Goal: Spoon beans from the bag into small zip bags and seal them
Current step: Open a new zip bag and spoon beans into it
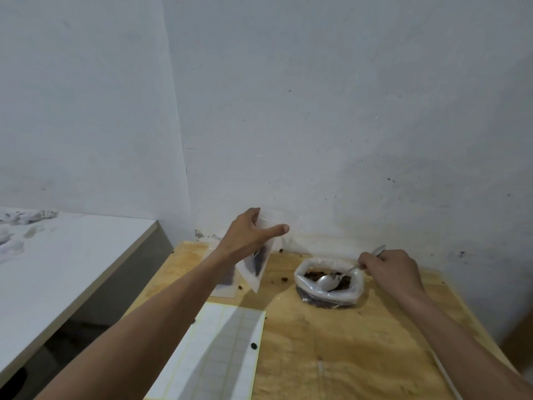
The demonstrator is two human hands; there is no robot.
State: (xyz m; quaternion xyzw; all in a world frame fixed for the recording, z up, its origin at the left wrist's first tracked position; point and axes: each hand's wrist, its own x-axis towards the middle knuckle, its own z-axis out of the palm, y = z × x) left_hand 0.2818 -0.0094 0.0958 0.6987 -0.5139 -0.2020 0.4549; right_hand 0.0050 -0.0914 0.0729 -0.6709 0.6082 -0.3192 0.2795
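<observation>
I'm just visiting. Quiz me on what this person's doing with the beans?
1. True or false: the spoon has its bowl inside the bag of beans.
2. Which hand holds up the small zip bag?
3. The sheet of labels lies: A) on the wooden table, B) on the white counter.

Key: 1 true; 2 the left hand, while the right hand grips the spoon; 3 A.

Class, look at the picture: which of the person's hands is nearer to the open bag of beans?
The right hand: it holds the spoon whose bowl dips into the bag of beans. The left hand holds a small zip bag farther away.
</observation>
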